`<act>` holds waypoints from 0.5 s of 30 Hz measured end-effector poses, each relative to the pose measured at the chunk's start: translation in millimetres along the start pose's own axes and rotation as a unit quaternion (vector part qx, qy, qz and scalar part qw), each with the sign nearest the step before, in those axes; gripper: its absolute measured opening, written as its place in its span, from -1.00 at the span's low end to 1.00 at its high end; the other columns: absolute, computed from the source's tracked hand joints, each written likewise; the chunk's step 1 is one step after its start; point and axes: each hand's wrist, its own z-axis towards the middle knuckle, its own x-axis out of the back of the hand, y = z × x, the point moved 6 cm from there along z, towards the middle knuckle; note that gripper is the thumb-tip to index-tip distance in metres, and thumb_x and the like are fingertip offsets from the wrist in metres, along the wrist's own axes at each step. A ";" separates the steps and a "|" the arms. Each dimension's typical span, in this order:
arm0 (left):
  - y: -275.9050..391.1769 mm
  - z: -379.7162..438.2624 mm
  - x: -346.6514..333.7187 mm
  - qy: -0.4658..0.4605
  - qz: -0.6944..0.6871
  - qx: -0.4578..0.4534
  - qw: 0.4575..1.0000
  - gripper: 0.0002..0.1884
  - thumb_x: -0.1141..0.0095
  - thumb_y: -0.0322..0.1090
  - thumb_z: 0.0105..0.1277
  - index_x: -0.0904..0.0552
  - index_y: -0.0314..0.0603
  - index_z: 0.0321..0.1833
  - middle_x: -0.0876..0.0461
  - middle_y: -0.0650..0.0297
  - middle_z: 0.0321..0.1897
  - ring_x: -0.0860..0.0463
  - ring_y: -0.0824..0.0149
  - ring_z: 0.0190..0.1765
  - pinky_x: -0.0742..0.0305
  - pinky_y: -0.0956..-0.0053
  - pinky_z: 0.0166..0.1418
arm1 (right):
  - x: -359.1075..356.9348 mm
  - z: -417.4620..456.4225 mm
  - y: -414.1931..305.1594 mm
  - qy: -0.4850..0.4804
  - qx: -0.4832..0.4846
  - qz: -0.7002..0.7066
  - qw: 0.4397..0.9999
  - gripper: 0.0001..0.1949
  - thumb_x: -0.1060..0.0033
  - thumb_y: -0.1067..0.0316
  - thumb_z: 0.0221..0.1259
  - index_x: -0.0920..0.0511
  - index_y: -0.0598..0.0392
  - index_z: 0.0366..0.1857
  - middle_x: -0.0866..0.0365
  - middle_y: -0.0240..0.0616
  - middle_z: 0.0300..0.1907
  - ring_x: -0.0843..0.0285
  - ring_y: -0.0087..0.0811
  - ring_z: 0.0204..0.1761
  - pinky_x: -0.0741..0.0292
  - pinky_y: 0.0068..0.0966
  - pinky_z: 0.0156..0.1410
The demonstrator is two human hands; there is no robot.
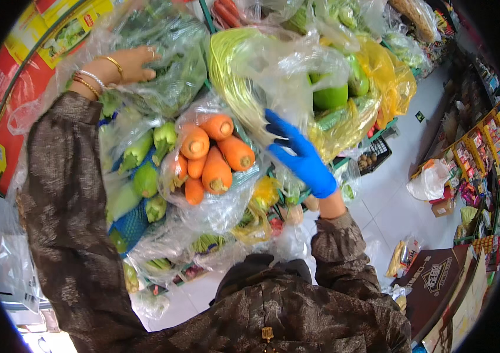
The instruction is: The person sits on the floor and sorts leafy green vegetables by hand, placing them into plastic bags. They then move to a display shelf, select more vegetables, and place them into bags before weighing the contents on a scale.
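My bare left hand (137, 65), with bracelets at the wrist, rests on a clear plastic bag of leafy greens (166, 84). Its fingertips lie against the film, and whether they pinch it is unclear. In a blue glove, my right hand (296, 154) has its fingers apart, close to the lower end of a yellow-green bundle of long, thin stalks (232, 73). I see nothing in its grasp. Between my arms, several carrots (217, 154) sit in an opened clear bag. Left of them are green eggplant-like vegetables (146, 178), partly under plastic and beside blue netting (133, 227).
Large green vegetables (330, 90) lie among clear and yellow bags (386, 75) at right. A black crate (375, 154) with round brown produce stands lower. Packaged goods fill a shelf (479, 141) along the far right. A brown carton (435, 282) stands on the tiled floor.
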 end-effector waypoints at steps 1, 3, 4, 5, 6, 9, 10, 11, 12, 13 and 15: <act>19.9 -8.7 5.4 0.025 0.011 -0.038 0.999 -0.45 -0.08 -0.27 0.23 -0.32 -0.14 0.30 -0.14 0.10 0.39 -0.24 0.03 0.35 -0.21 0.28 0.36 | 16.1 -17.3 7.9 0.033 -0.009 0.048 0.998 -0.49 0.00 0.46 0.25 -0.22 0.12 0.31 -0.23 -0.24 0.32 -0.26 -0.35 0.28 -0.25 -0.44 0.30; 55.4 -31.7 24.9 0.086 0.044 -0.101 0.990 -0.47 -0.10 -0.32 0.20 -0.36 -0.15 0.27 -0.18 0.09 0.36 -0.27 0.02 0.31 -0.25 0.26 0.32 | 40.7 -62.1 17.7 0.134 -0.098 0.115 0.979 -0.51 0.05 0.37 0.28 -0.22 0.15 0.30 -0.36 -0.20 0.23 -0.38 -0.37 0.18 -0.30 -0.46 0.25; 80.2 -42.5 32.2 0.127 0.067 -0.146 0.979 -0.48 -0.11 -0.33 0.18 -0.38 -0.16 0.24 -0.21 0.09 0.34 -0.29 0.03 0.30 -0.26 0.25 0.31 | 55.8 -87.7 35.4 0.158 -0.103 0.094 0.977 -0.52 0.07 0.32 0.30 -0.24 0.14 0.30 -0.41 -0.21 0.19 -0.41 -0.40 0.14 -0.32 -0.48 0.22; 109.4 -52.0 34.4 0.168 0.085 -0.195 0.963 -0.50 -0.13 -0.34 0.16 -0.41 -0.16 0.21 -0.23 0.10 0.33 -0.31 0.04 0.28 -0.27 0.25 0.30 | 69.2 -116.1 53.5 0.194 -0.139 0.089 0.967 -0.54 0.07 0.30 0.30 -0.29 0.13 0.27 -0.47 -0.23 0.13 -0.43 -0.43 0.10 -0.34 -0.52 0.18; 138.9 -62.7 36.3 0.207 0.104 -0.241 0.943 -0.51 -0.14 -0.35 0.13 -0.43 -0.16 0.18 -0.26 0.11 0.31 -0.33 0.05 0.26 -0.28 0.25 0.29 | 78.7 -144.1 65.2 0.239 -0.201 0.074 0.947 -0.56 0.04 0.29 0.28 -0.33 0.13 0.24 -0.52 -0.27 0.07 -0.45 -0.47 0.06 -0.35 -0.54 0.14; 218.5 -79.4 34.9 0.218 0.068 -0.319 0.920 -0.52 -0.17 -0.35 0.09 -0.45 -0.18 0.14 -0.31 0.14 0.27 -0.35 0.15 0.26 -0.25 0.25 0.31 | 91.0 -238.5 107.4 0.311 -0.287 0.094 0.901 -0.60 0.00 0.26 0.26 -0.41 0.08 0.18 -0.55 -0.34 0.02 -0.49 -0.54 -0.01 -0.36 -0.60 0.08; 243.9 -87.1 31.8 0.228 0.089 -0.338 0.909 -0.51 -0.17 -0.34 0.09 -0.45 -0.19 0.13 -0.31 0.14 0.27 -0.35 0.16 0.26 -0.25 0.25 0.31 | 86.7 -263.0 112.3 0.310 -0.306 0.117 0.892 -0.61 0.00 0.26 0.26 -0.42 0.07 0.17 -0.55 -0.34 0.01 -0.49 -0.54 -0.02 -0.37 -0.59 0.07; 266.1 -95.6 28.0 0.239 0.109 -0.359 0.896 -0.51 -0.18 -0.34 0.08 -0.45 -0.20 0.13 -0.32 0.15 0.27 -0.35 0.18 0.27 -0.24 0.25 0.31 | 85.8 -286.2 118.7 0.313 -0.325 0.139 0.881 -0.62 -0.01 0.26 0.26 -0.43 0.06 0.16 -0.56 -0.35 0.00 -0.49 -0.55 -0.03 -0.37 -0.59 0.06; 286.7 -102.7 23.8 0.220 0.097 -0.378 0.894 -0.51 -0.18 -0.32 0.08 -0.45 -0.20 0.12 -0.32 0.16 0.26 -0.34 0.19 0.27 -0.23 0.25 0.32 | 85.4 -306.7 120.1 0.319 -0.338 0.142 0.874 -0.63 -0.01 0.26 0.27 -0.44 0.05 0.15 -0.57 -0.35 -0.02 -0.50 -0.55 -0.03 -0.37 -0.59 0.05; 307.0 -112.4 20.7 0.201 0.086 -0.399 0.891 -0.50 -0.19 -0.30 0.07 -0.46 -0.20 0.12 -0.33 0.16 0.26 -0.34 0.20 0.28 -0.23 0.25 0.32 | 82.3 -324.1 119.9 0.326 -0.350 0.146 0.866 -0.64 -0.01 0.25 0.27 -0.46 0.04 0.13 -0.58 -0.36 -0.03 -0.50 -0.55 -0.03 -0.37 -0.58 0.04; 328.7 -154.4 24.7 0.145 0.080 -0.391 0.905 -0.49 -0.20 -0.26 0.06 -0.46 -0.20 0.11 -0.34 0.18 0.25 -0.33 0.21 0.28 -0.22 0.25 0.32 | 56.7 -328.1 118.6 0.295 -0.334 0.177 0.878 -0.64 0.00 0.25 0.28 -0.46 0.04 0.13 -0.59 -0.35 -0.05 -0.51 -0.53 -0.04 -0.37 -0.58 0.05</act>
